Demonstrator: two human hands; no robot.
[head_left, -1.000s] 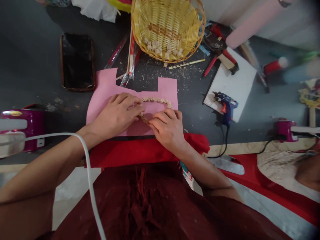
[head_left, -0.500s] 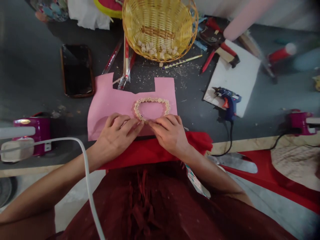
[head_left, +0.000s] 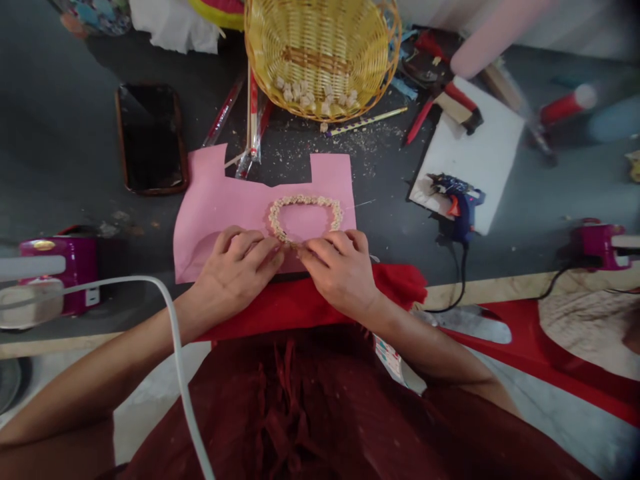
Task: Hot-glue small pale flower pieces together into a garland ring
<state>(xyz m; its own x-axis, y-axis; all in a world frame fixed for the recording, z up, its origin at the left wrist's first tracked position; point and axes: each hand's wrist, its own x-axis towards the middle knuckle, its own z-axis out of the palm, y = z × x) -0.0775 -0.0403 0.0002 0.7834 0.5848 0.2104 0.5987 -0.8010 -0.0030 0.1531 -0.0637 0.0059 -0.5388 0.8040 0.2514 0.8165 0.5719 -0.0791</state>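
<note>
A ring-shaped string of small cream pieces [head_left: 306, 200] lies on a pink sheet [head_left: 240, 200] with notches cut in its far edge. My left hand [head_left: 235, 263] pinches the near left part of the string, its fingers closed. Close beside it, my right hand [head_left: 340, 267] grips the same string near its front middle. The fingertips of both hands almost meet there, and they hide the exact bit between them. Beneath my wrists, a red cloth [head_left: 265, 307] lies along the table's front edge.
A yellow wicker basket [head_left: 320, 40] at the back holds several pale pieces. A phone [head_left: 151, 143] lies at left. To the right, a blue glue gun [head_left: 463, 210] rests on a white board [head_left: 455, 160]. A white cable [head_left: 173, 327] hangs across my left forearm.
Both hands keep their pinch on the string at nearly the same spot, with only slight finger shifts. The view has moved a little; the objects stay where they were.
</note>
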